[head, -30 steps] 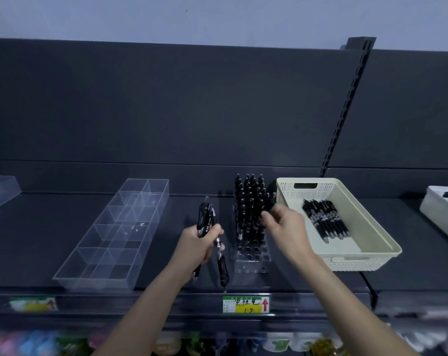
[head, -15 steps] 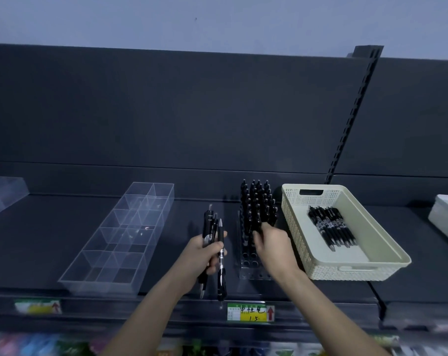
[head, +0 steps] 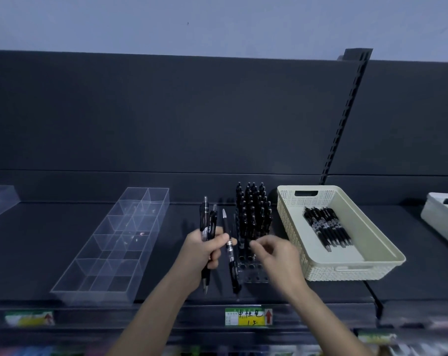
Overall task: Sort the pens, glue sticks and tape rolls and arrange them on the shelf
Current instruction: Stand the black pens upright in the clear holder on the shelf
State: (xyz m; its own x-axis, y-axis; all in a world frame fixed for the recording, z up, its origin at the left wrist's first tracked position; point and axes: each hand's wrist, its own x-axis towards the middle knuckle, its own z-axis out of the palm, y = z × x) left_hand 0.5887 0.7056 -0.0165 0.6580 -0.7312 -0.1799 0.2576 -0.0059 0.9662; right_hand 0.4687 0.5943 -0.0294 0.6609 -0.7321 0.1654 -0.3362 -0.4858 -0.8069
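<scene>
At shelf front, centre: left hand (head: pixel 205 250) grips a bundle of black pens (head: pixel 208 227), fingers clamped round the barrels. One pen (head: pixel 228 249) is offered out to the right between thumb and forefinger. Its long axis is roughly upright with a slight tilt, clicker end up and tip down. Right hand (head: pixel 278 255) sits just right of it, near but not touching, and is the nearer free hand. Its fingers are loosely curled with the tips apart, and nothing shows in them. Clear pen holder (head: pixel 252 269) stands just behind both hands, back rows full, front holes bare. Judgement: next comes a mid-barrel pinch, then a tip-first drop into a front hole. Surface is a dark matt shelf (head: pixel 38 240). Cream basket (head: pixel 346 272) holding more pens (head: pixel 325 228) stands to the right, clear divided tray (head: pixel 89 294) to the left. Dark back panel, pale wall above.
</scene>
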